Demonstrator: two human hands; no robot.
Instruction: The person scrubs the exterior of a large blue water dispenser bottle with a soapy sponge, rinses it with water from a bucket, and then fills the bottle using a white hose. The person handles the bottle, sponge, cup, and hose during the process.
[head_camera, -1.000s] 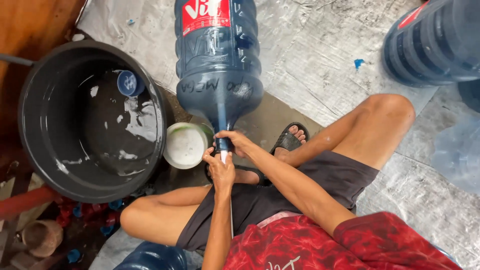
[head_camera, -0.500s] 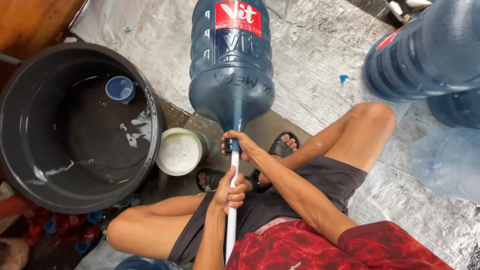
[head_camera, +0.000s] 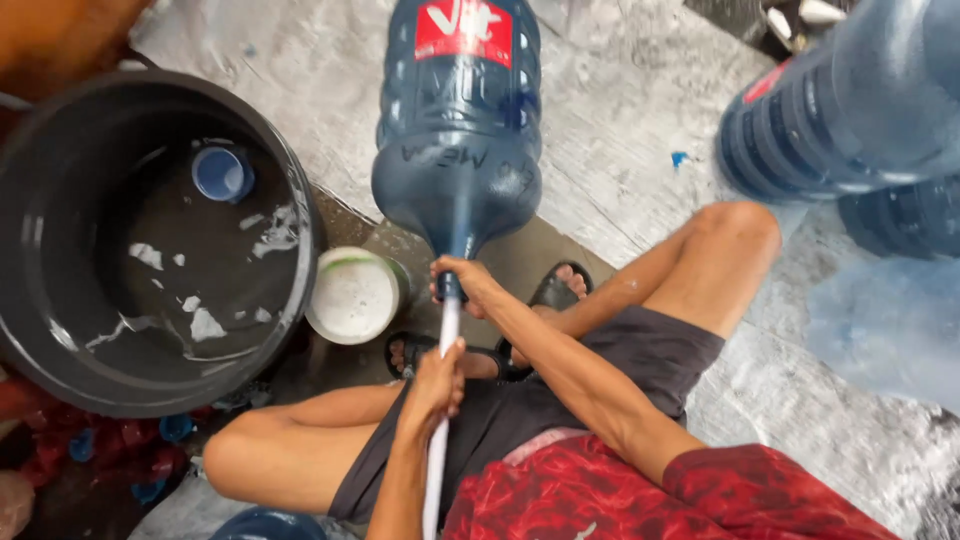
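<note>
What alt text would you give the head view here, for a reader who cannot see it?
A seated person's right hand grips the neck of a large blue water jug lying on the wet floor, while the left hand holds a white rod entering its mouth. A black tub of soapy water and a small white bucket sit to the left.

Red patterned shirt (head_camera: 600, 495), dark grey shorts (head_camera: 560, 400), seemingly black sandals (head_camera: 555, 292).

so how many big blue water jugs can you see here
3, perhaps more. One jug lies on the floor ahead, its neck held by the right hand. A second jug is at upper right, a third just below it. A blue curve at the bottom edge may be another.
</note>
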